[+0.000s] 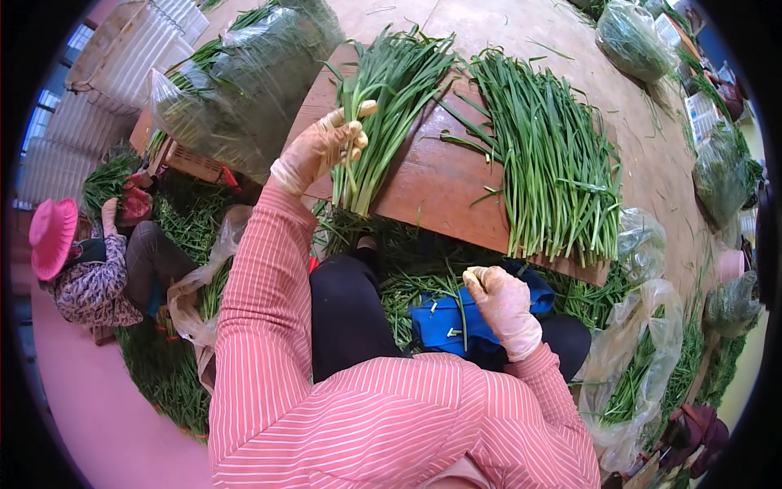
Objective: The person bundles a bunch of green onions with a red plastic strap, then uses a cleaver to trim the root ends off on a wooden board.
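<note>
My left hand [326, 147], in a thin stained glove with yellowish fingertips, is closed round a few garlic chives [349, 108]. It is over the left part of the board, against a loose bunch of garlic chives [399, 98]. My right hand [498, 303], gloved too, is held above my lap with thumb and fingers pinched together. Whether anything is between them cannot be made out. A thin green leaf [463, 314] hangs just beside those fingertips, over a blue cloth [436, 324] with pale stem bits on it.
A larger pile of garlic chives [554, 155] lies on the right of the brown board [440, 175]. Open plastic bags [664, 326] of greens flank me. A big wrapped bundle [252, 81] and stacked white crates [106, 90] are far left. A person in a pink hat [53, 232] sits at left.
</note>
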A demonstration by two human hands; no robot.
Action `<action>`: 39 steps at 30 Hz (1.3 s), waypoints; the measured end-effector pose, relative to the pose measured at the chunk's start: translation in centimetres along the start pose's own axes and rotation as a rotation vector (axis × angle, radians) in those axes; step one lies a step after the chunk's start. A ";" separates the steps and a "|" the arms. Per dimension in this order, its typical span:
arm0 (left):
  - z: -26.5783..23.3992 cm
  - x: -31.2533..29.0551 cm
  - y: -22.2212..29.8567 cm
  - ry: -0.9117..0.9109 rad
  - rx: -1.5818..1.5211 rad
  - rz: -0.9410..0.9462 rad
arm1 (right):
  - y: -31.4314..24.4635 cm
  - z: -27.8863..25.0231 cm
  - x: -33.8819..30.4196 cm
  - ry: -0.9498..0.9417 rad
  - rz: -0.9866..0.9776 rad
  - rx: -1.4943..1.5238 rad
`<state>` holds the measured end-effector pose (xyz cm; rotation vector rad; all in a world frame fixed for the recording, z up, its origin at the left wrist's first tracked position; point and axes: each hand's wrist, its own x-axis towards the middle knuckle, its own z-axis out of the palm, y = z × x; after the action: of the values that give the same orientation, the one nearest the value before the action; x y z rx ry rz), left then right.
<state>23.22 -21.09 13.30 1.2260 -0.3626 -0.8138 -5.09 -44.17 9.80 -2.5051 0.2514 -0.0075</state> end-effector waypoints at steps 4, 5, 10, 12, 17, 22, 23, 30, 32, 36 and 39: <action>4.3 -2.9 1.1 -0.129 0.174 -0.076 | 1.1 -1.7 0.8 0.041 0.134 0.087; 5.3 -3.9 1.4 -0.190 0.186 -0.149 | 1.4 -2.6 0.9 0.154 0.145 0.156; 8.2 -5.1 -1.7 -0.588 0.860 -0.346 | 9.3 -8.3 0.7 0.624 0.363 0.125; 8.4 -5.1 -3.7 -0.792 1.217 -0.351 | 9.6 -9.7 0.3 0.657 0.362 0.051; 10.2 -5.4 -12.1 -1.073 2.275 -0.701 | 8.8 -7.3 0.9 0.291 0.347 -0.166; 13.9 -4.9 -10.3 -1.010 2.139 -0.501 | 8.8 -6.8 3.6 0.259 0.503 -0.385; 14.5 -4.6 -9.6 -0.911 2.038 -0.391 | 9.0 -6.7 4.1 0.240 0.489 -0.408; 17.5 -0.6 -10.0 -0.316 0.145 -0.314 | 7.7 -3.3 2.3 0.525 0.109 0.081; 18.2 1.0 -11.1 -0.269 0.069 -0.313 | 5.8 -2.2 1.7 0.490 -0.056 0.080; 19.1 3.2 -14.2 -0.264 -0.210 -0.455 | 4.3 0.1 0.8 0.339 -0.244 0.070; 19.5 2.9 -14.0 -0.292 -0.313 -0.473 | 3.2 0.1 -0.8 0.040 -0.132 0.155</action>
<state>7.55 -38.04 6.13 0.9067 -0.1679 -1.4093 -6.48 -46.51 7.86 -2.3648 0.0972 -0.1256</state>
